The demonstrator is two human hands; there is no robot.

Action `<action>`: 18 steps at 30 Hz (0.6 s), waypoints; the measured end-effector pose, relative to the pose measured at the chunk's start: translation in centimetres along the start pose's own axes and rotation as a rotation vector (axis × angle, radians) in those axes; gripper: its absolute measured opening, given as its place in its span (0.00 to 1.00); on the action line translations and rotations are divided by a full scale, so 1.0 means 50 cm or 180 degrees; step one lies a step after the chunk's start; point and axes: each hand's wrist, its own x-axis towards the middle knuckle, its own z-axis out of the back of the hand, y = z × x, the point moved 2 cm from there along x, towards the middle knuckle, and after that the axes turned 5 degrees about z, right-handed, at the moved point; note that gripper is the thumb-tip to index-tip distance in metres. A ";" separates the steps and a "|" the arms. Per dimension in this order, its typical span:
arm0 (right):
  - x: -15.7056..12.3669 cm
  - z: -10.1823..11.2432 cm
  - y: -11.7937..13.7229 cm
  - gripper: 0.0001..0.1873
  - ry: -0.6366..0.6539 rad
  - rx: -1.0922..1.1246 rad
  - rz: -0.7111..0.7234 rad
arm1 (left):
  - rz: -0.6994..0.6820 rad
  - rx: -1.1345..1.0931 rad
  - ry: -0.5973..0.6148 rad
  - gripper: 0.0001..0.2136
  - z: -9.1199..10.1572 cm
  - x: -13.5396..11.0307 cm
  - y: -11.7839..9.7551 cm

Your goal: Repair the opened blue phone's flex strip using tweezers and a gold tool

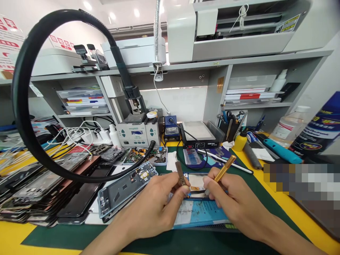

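Observation:
My left hand (156, 200) is closed on flat metal tweezers (180, 173), held upright with the tips pointing down. My right hand (235, 196) grips a slim gold-handled tool (225, 168) like a pen; its working end is mostly hidden by my fingers. Between and beneath both hands lies an opened phone (196, 178) with a pale panel and an orange-and-white strip (196, 188). The phone rests on a light-blue printed packet (196, 212). Left of it a phone back shell (127, 189) with exposed parts lies tilted.
A green mat (148, 242) covers the yellow table (10, 235). Stacked phone parts (53, 177) crowd the left. A hot-air station (138, 132) with a thick black hose (20, 85) stands behind. Bottles (288, 124) and a spray can (318, 124) stand at the right.

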 end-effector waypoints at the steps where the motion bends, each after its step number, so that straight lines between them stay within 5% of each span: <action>1: 0.000 0.000 -0.001 0.22 -0.0007 0.0004 -0.0008 | 0.0006 -0.0006 0.0004 0.10 0.000 0.000 0.000; 18: 0.000 0.000 0.002 0.22 0.0040 0.0000 0.0007 | 0.0006 0.0037 -0.0062 0.10 0.000 -0.001 0.003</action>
